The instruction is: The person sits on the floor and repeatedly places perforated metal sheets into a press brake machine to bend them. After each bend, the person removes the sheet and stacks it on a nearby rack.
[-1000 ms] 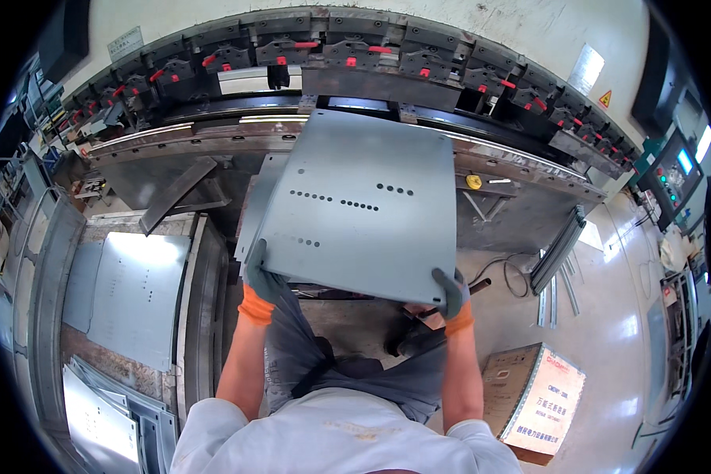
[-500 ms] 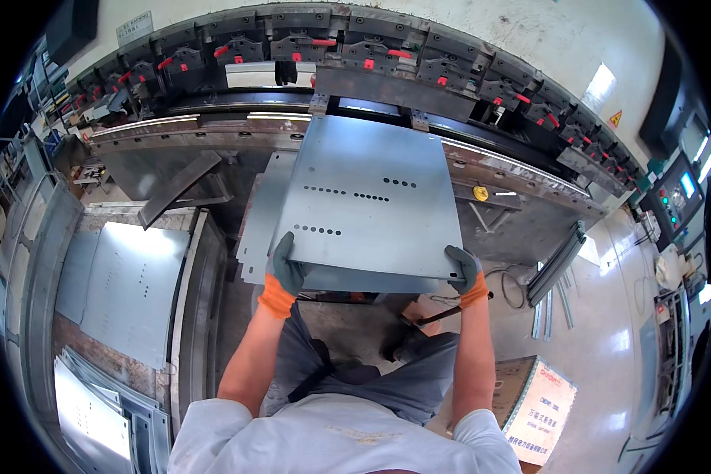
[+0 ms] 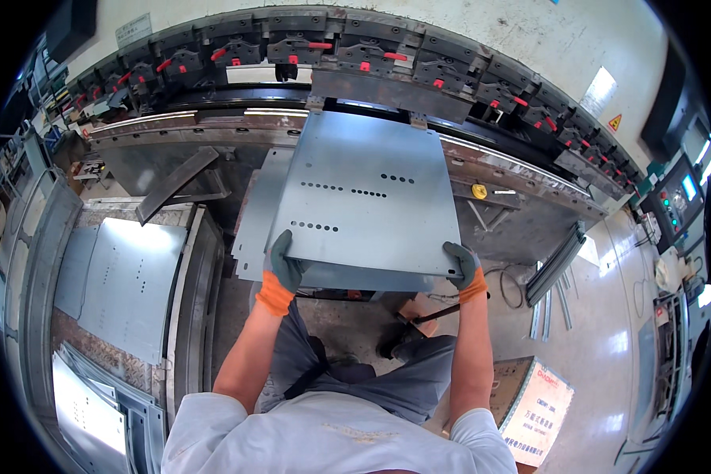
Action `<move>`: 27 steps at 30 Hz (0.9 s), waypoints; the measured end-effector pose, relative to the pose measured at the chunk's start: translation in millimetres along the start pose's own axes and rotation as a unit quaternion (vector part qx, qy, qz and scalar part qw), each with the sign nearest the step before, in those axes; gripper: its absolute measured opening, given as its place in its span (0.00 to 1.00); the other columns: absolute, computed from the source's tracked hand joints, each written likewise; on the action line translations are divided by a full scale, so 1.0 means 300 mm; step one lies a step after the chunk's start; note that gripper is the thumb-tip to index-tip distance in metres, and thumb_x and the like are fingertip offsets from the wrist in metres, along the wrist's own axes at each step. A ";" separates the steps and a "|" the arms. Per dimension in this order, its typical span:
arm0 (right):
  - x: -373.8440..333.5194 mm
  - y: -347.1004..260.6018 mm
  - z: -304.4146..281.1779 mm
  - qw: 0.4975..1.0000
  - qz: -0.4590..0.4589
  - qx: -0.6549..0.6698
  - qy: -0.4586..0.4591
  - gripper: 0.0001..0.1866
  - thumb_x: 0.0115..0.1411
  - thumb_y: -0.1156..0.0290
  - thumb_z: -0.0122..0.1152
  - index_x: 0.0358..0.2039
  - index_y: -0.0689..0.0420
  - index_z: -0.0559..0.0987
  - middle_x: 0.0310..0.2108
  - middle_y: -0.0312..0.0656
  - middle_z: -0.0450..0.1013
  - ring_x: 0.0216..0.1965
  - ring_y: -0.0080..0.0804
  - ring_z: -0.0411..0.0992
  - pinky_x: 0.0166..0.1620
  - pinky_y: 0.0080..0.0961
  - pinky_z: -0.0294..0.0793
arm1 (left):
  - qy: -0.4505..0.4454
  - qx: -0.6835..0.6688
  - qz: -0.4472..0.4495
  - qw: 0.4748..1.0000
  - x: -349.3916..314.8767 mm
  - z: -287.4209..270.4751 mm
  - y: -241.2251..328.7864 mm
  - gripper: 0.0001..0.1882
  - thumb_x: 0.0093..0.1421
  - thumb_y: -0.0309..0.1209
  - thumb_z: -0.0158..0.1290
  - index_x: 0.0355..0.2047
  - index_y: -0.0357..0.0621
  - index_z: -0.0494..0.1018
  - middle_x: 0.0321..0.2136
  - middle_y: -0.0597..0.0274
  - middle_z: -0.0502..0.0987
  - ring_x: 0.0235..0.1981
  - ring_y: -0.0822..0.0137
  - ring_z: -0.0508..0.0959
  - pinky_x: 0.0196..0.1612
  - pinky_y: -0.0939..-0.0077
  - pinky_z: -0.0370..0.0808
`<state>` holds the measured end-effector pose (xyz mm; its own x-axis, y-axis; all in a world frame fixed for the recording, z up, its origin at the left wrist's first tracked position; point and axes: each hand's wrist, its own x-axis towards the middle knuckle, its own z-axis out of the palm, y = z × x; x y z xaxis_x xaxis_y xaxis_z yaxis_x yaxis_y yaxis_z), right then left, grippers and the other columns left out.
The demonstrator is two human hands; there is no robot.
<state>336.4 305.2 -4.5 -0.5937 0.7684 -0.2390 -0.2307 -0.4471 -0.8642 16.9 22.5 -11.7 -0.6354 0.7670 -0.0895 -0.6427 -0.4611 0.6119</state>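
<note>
Two gloved hands grip the near corners of a flat metal sheet (image 3: 371, 225): the left hand (image 3: 284, 267) at its left corner, the right hand (image 3: 469, 270) at its right, each with the thumb on top and the other fingers curled beneath and out of sight. The sheet lies in front of the person, its far edge reaching over the bed of a long machine (image 3: 395, 83) with red levers; from above it is hard to tell whether that edge touches the bed. Along its left and near edges, other sheets (image 3: 254, 212) show from underneath. Past the right edge, a yellow tape measure (image 3: 479, 191) sits on a ledge, and shiny floor (image 3: 600, 316) stretches beyond. A slanted steel bar (image 3: 178, 186) stands to the left, well apart from the sheet. The sheet is smooth, pale blue-grey and roughly square, with rows of round holes and smaller corner holes.
</note>
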 end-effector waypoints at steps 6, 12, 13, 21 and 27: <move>-0.016 -0.004 0.022 1.000 -0.008 0.005 -0.013 0.15 0.59 0.74 0.63 0.46 0.66 0.79 0.39 0.47 0.80 0.37 0.36 0.81 0.38 0.31 0.82 | 0.022 0.011 -0.001 1.000 0.008 -0.007 -0.003 0.23 0.66 0.40 0.51 0.58 0.43 0.69 0.48 0.57 0.79 0.44 0.61 0.84 0.37 0.66 0.88; 0.016 0.015 -0.026 1.000 -0.017 -0.019 0.009 0.15 0.60 0.71 0.62 0.46 0.65 0.79 0.37 0.46 0.80 0.35 0.35 0.80 0.36 0.28 0.82 | 0.019 -0.001 -0.005 1.000 0.010 -0.014 -0.008 0.22 0.67 0.39 0.50 0.58 0.43 0.70 0.48 0.56 0.79 0.43 0.61 0.84 0.36 0.67 0.87; 0.016 0.011 -0.011 1.000 -0.016 -0.019 0.007 0.15 0.60 0.72 0.62 0.46 0.65 0.79 0.37 0.47 0.80 0.35 0.35 0.80 0.36 0.29 0.82 | 0.019 0.002 -0.003 1.000 0.009 -0.013 -0.004 0.22 0.67 0.39 0.50 0.58 0.42 0.70 0.48 0.56 0.80 0.43 0.61 0.84 0.36 0.66 0.87; 0.074 0.067 -0.147 0.988 -0.092 -0.119 -0.016 0.17 0.60 0.72 0.62 0.48 0.66 0.78 0.39 0.47 0.80 0.35 0.37 0.80 0.37 0.31 0.83 | 0.011 0.015 -0.018 1.000 0.022 -0.006 -0.008 0.23 0.66 0.39 0.50 0.58 0.43 0.69 0.48 0.55 0.80 0.44 0.61 0.84 0.36 0.64 0.87; -0.006 -0.002 0.017 1.000 -0.017 -0.025 -0.005 0.15 0.59 0.75 0.63 0.46 0.67 0.79 0.39 0.48 0.79 0.35 0.35 0.80 0.37 0.31 0.82 | 0.017 0.020 -0.003 1.000 0.010 -0.016 -0.002 0.23 0.68 0.40 0.49 0.57 0.39 0.70 0.48 0.55 0.79 0.46 0.60 0.83 0.41 0.62 0.86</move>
<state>333.7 301.7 -1.4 -0.5945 0.7775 -0.2051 -0.2114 -0.3972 -0.8930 13.4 23.0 -16.1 -0.6470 0.7531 -0.1198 -0.6293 -0.4386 0.6415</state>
